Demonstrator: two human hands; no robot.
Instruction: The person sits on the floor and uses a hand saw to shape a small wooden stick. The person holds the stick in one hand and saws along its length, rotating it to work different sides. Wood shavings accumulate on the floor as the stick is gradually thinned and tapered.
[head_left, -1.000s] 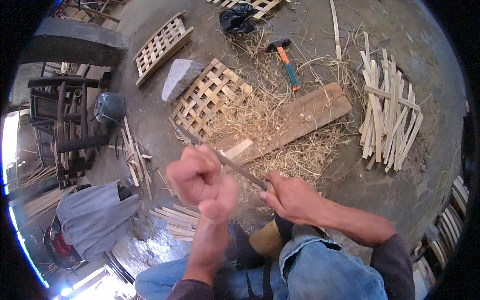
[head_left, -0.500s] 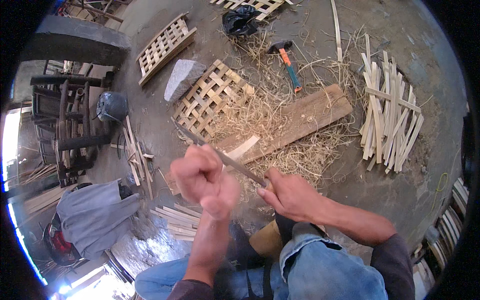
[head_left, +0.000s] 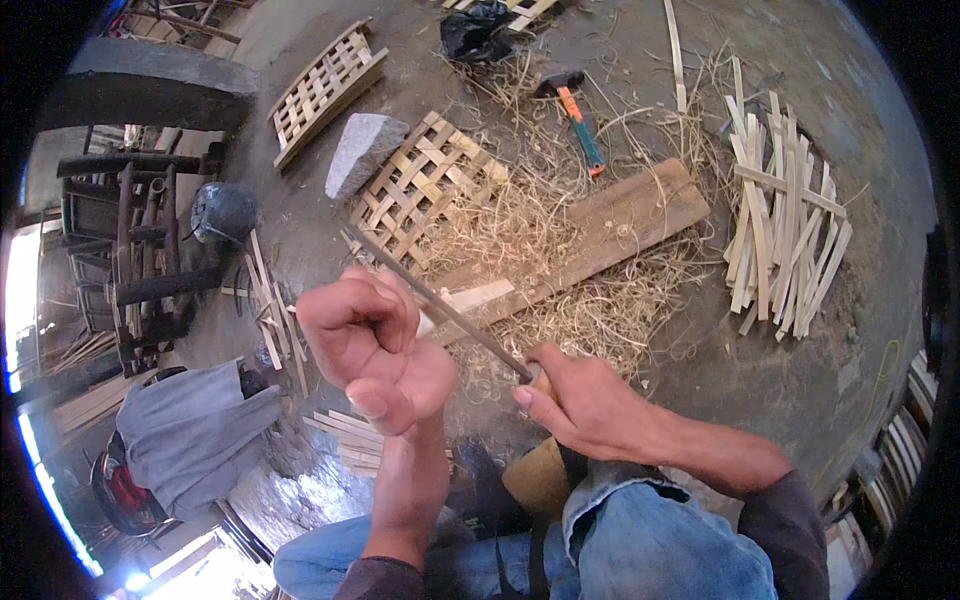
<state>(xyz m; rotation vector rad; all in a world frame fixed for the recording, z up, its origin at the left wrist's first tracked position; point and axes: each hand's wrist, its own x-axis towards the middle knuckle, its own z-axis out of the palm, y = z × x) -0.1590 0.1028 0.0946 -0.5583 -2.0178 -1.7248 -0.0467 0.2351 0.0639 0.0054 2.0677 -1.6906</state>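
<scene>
My right hand [head_left: 585,400] is wrapped round the handle of a long, narrow knife [head_left: 440,303]. Its dark blade slants up and left, passing close by the fingers of my left hand [head_left: 375,350]. That hand is turned palm up with its fingers curled in and the thumb apart. From it a pale wooden strip [head_left: 485,296] runs out to the right, crossing behind the blade; the end at my fingers is hidden. Beneath lies a brown wooden board [head_left: 640,220] among curly shavings [head_left: 600,310]. Beside the board is a woven lattice panel [head_left: 425,185].
A hammer [head_left: 575,120] lies beyond the board. Many pale strips [head_left: 785,220] are heaped at right; a smaller bundle [head_left: 345,440] lies near my left forearm. A grey stone [head_left: 362,152] and another woven panel [head_left: 325,90] lie far left. Stacked dark chairs [head_left: 140,250] stand at left.
My left hand has moved left and turned its palm further up. The pale strip's free end has dropped a little and looks straighter. My right hand and the knife have barely moved.
</scene>
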